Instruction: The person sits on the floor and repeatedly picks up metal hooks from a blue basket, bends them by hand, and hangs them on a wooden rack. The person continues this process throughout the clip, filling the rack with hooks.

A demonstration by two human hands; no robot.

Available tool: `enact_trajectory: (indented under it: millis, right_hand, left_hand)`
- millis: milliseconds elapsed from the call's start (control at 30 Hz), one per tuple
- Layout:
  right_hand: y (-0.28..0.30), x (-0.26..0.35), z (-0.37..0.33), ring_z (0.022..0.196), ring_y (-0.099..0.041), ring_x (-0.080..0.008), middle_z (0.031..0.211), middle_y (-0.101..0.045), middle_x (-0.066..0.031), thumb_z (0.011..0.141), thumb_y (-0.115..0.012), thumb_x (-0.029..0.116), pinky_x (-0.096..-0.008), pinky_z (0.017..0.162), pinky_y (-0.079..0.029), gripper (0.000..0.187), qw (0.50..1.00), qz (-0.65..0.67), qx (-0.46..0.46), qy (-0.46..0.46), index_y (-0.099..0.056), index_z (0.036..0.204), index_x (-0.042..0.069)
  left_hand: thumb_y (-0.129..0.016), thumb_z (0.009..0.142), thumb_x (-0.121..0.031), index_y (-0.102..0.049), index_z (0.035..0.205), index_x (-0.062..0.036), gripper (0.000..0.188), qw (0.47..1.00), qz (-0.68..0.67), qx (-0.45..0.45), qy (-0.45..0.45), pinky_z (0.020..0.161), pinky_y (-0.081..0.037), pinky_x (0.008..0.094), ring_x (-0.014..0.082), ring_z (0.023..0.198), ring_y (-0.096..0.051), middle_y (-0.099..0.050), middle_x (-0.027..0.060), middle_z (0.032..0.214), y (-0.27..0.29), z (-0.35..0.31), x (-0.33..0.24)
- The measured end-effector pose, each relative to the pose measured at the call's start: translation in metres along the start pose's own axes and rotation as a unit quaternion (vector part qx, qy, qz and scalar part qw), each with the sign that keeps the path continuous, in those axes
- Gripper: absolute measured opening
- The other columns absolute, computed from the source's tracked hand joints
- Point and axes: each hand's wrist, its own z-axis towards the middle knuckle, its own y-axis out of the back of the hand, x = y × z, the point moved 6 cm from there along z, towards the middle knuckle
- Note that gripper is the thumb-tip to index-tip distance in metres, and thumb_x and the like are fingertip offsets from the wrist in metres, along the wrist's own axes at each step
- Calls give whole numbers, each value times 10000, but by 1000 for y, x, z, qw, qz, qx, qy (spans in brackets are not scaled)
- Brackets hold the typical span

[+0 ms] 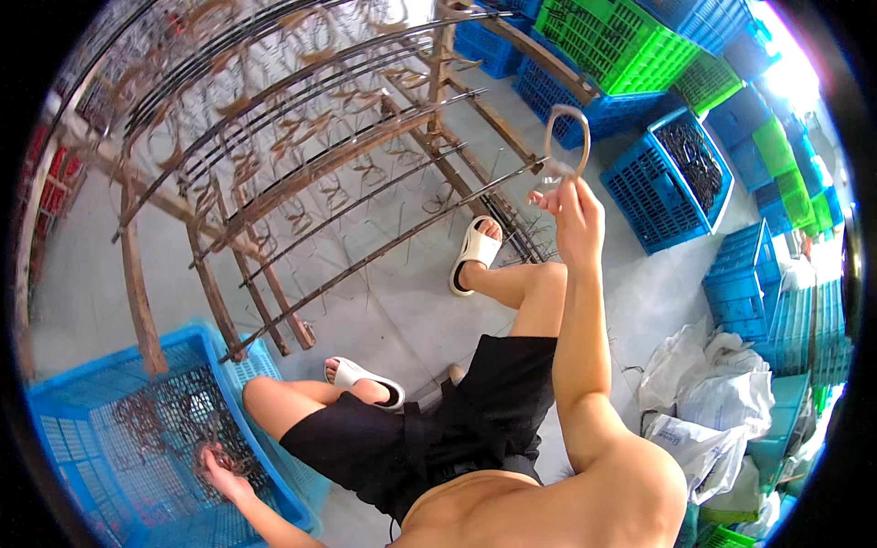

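My right hand (577, 215) is raised at the far end of the rack, its fingers pinching a thin brown curved band (574, 111) that arches above them. The tip of a metal rod (512, 183) ends just left of that hand. Down at the left, my left hand (222, 477) is inside a blue plastic crate (183, 352). Its fingers are closed on a tangle of thin dark wiry pieces (212, 447). More dark curved pieces (164, 411) lie in the crate; their exact kind cannot be made out.
A wooden rack (137, 274) with long metal rods stands ahead, many similar brown bands (242, 164) hanging from it. Blue crates (658, 183) and green crates (612, 41) are stacked at right, one filled with black pieces (690, 160). White sacks (722, 402) lie beside my right arm.
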Motion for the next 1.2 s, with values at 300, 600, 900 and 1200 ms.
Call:
enact_trajectory:
  millis: [300, 600, 900, 1200]
  right_hand:
    - [-13, -125, 33, 387, -304, -41, 538, -379, 59, 934, -514, 224, -214, 360, -236, 171, 968, 148, -109, -171, -558, 913, 61]
    - [-21, -119, 33, 429, -345, -38, 581, -416, 51, 919, -525, 193, -221, 367, -246, 146, 954, 191, -127, -193, -563, 896, 54]
    - [-30, -116, 27, 404, -318, -24, 554, -402, 60, 922, -529, 166, -202, 353, -240, 132, 953, 181, -162, -182, -565, 905, 40]
    - [-18, -111, 35, 423, -341, -26, 566, -424, 64, 895, -576, 178, -201, 373, -250, 134, 965, 144, -128, -178, -586, 853, 52]
  left_hand:
    - [-478, 935, -255, -564, 1063, -42, 264, 955, 250, -50, -149, 484, -460, 233, 137, 626, -543, -567, 60, 880, -1, -1, 7]
    - [-451, 938, -357, -574, 1067, -1, 398, 872, 428, -153, -179, 416, -431, 287, 172, 512, -555, -591, 109, 739, 24, -3, 5]
    - [-506, 849, -98, -476, 1094, -35, 255, 938, 185, -226, -185, 416, -369, 251, 129, 506, -482, -567, 60, 756, 79, 21, 2]
    - [-453, 943, -162, -363, 1300, -100, 373, 980, 163, -55, -105, 361, -314, 194, 75, 476, -453, -596, 62, 837, 7, -27, -45]
